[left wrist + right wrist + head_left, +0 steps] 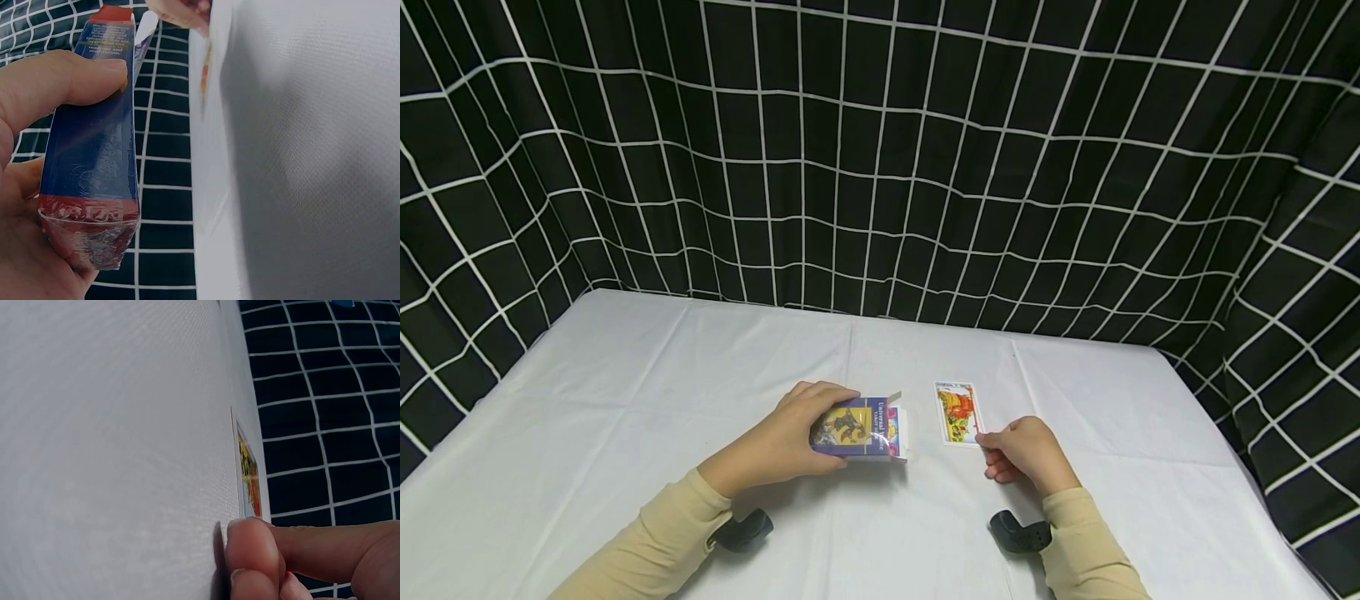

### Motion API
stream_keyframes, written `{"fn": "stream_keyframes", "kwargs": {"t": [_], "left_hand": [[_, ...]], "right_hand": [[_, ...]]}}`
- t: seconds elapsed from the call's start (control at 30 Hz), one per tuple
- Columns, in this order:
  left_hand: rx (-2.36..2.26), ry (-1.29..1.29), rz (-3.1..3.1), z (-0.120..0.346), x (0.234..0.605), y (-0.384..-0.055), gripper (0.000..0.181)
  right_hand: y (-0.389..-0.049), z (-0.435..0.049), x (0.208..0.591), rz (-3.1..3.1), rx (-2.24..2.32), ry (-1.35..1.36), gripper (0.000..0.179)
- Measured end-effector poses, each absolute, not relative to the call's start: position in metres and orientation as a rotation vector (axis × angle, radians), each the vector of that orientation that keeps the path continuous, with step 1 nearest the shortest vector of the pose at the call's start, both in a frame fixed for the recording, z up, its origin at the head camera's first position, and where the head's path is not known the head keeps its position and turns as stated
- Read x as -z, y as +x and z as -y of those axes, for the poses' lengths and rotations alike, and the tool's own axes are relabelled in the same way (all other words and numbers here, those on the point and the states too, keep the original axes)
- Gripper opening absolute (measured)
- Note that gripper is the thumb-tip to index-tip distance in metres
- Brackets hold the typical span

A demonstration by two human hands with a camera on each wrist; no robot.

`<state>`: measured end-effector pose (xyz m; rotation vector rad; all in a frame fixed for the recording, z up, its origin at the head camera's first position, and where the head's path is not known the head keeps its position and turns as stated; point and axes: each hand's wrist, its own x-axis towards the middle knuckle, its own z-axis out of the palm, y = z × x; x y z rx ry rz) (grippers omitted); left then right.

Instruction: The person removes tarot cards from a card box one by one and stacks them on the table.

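My left hand [793, 429] grips a blue tarot card box [852, 427] by its long sides, just above the table. In the left wrist view the thumb lies along the narrow blue side of the box [94, 144], and clear wrap shows at its near end. The box's right end stands open, flaps out, with a colourful card inside it. To the right, my right hand [1026, 454] pinches the near right corner of a tarot card [957, 414] with an orange and yellow picture. The right wrist view shows this card [248, 478] very low over the cloth, beyond the fingertips.
A white cloth [715, 358] with fold creases covers the table. Black curtains [880, 150] with a white grid hang along the back and both sides. A dark curved device [745, 531] sits at the left wrist, and a similar device [1018, 533] at the right.
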<state>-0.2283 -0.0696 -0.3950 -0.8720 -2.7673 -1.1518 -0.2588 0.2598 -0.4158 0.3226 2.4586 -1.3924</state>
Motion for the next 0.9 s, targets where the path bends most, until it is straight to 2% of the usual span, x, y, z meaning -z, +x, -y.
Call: {"fn": "stream_keyframes", "kwargs": {"t": [0.57, 0.9], "left_hand": [[1.155, -0.87, 2.77, 0.069, 0.396, -0.228, 0.077], [1.154, -0.873, 2.778, 0.07, 0.396, -0.229, 0.077]], "right_hand": [[-0.26, -0.26, 0.417, -2.457, 1.38, 0.329, 0.02], [-0.259, -0.258, 0.402, -2.366, 1.654, 0.326, 0.025]]}}
